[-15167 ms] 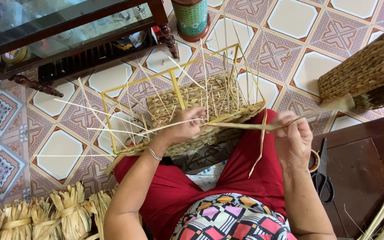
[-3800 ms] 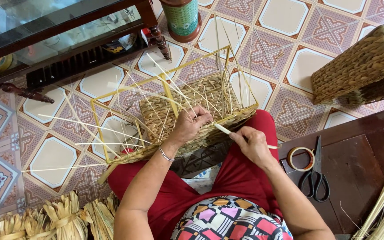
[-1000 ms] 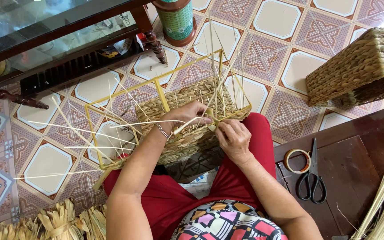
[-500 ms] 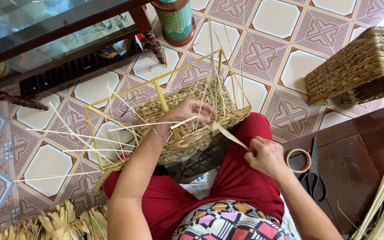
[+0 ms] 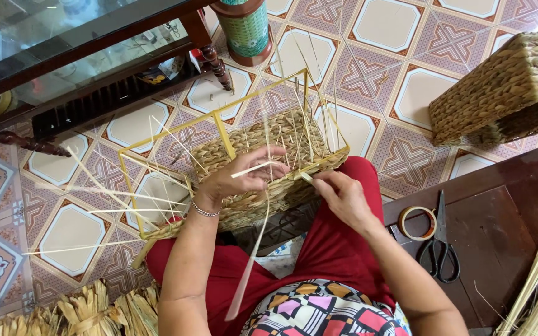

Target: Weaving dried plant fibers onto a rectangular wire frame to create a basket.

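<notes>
Both hands (image 5: 294,183) at basket rim (image 5: 319,165).

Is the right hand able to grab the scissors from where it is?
Probably yes. The right hand is at the basket's rim, and the scissors lie uncovered on the dark wooden stool on that same side, with nothing between them.

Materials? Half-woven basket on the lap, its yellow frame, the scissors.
Half-woven basket: looks like dried plant fibre, matte tan, braided rows with loose pale strands sticking out. Yellow frame: probably painted metal rod; thin, straight, rigid. Scissors: metal blades, black handles, likely plastic.
</notes>
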